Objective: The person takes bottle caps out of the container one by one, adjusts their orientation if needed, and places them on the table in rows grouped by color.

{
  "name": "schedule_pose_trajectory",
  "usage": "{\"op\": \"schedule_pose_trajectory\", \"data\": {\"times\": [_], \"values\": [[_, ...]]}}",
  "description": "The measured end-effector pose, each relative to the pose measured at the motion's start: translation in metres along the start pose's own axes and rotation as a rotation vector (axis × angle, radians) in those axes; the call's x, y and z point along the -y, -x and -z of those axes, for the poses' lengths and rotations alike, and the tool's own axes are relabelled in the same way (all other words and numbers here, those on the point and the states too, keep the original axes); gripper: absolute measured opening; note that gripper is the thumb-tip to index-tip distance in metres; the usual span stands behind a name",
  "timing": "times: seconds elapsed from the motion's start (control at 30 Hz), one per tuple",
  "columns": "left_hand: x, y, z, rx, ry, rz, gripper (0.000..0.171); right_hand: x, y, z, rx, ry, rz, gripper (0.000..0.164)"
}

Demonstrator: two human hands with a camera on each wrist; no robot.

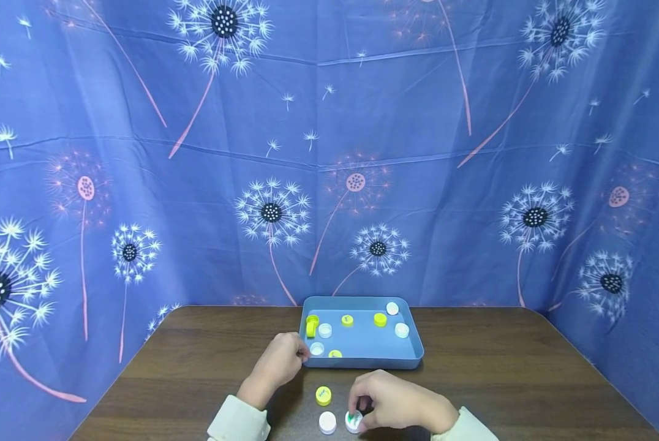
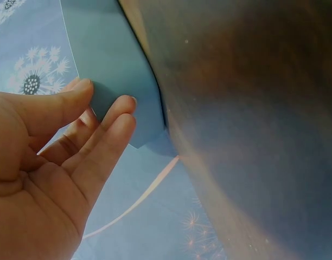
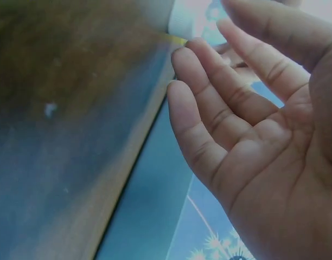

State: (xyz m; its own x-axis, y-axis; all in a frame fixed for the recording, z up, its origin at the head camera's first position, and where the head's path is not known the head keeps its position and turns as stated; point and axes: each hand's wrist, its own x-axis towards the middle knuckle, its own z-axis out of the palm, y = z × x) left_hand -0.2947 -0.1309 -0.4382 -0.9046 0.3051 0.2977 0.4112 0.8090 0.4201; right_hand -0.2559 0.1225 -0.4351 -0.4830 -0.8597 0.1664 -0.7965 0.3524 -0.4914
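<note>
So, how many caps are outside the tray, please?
3: a yellow cap nearest the tray, a white cap nearer the person, and another white cap in the right hand. Others may be hidden.

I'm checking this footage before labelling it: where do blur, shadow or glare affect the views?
Head: mostly clear, with a soft shadow on the tabletop by the left hand; left wrist: tabletop blurred, with a bluish sheen; right wrist: tabletop blurred too, and the white cap by the right hand partly washed out.
</note>
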Motion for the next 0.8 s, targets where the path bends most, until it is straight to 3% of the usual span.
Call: {"op": "schedule_pose_trajectory", "data": {"times": [0.37, 0.57, 0.8], "values": [[0.003, -0.001, -0.001, -0.014, -0.025, 0.01, 0.015, 0.01, 0.0, 0.032, -0.099, -0.139, -0.036, 0.018], [0.002, -0.004, -0.001, -0.022, -0.022, 0.006, 0.015, 0.001, -0.006, 0.06, -0.207, 0.008, -0.062, 0.023], [0.002, -0.002, -0.002, -0.008, -0.01, 0.011, 0.014, -0.046, -0.007, 0.084, -0.242, 0.194, -0.143, 0.03]]}}
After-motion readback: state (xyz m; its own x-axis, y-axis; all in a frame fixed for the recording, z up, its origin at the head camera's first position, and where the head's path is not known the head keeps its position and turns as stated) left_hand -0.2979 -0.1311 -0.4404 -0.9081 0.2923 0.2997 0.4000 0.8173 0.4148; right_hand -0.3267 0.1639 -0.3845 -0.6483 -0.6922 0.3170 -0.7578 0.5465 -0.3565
